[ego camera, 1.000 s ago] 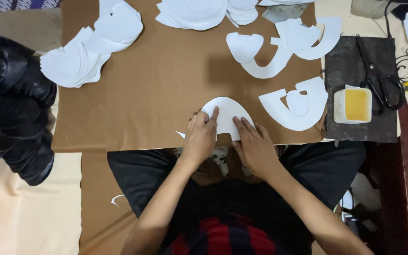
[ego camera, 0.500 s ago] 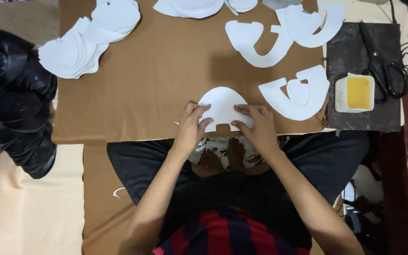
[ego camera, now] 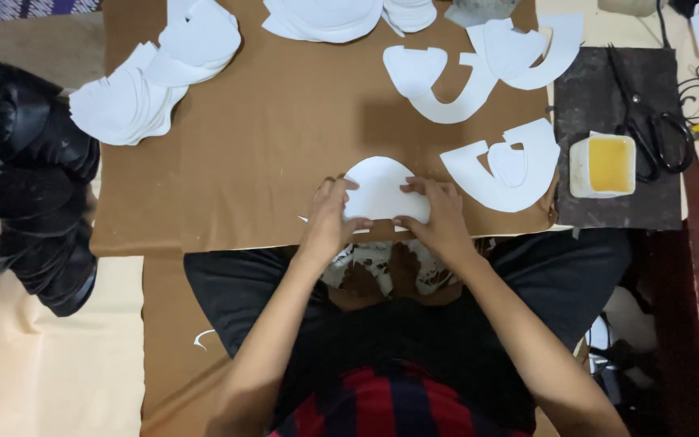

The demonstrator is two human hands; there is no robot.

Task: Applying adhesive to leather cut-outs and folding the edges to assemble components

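Observation:
A white dome-shaped cut piece lies flat on the brown board at its near edge. My left hand presses on the piece's left lower edge with fingers curled over it. My right hand holds its right lower edge the same way. Both hands rest at the board's edge, just above my lap, where a patterned white and brown cloth shows.
Stacks of white cut pieces lie at the back left and back centre; curved white pieces sit to the right. A small tub of yellow glue and black scissors rest on a dark mat. Black shoe uppers pile at left.
The view has shifted slightly. My hands have slid outward along the white piece's lower edge, from its middle to its two corners. The piece stays at the board's near edge.

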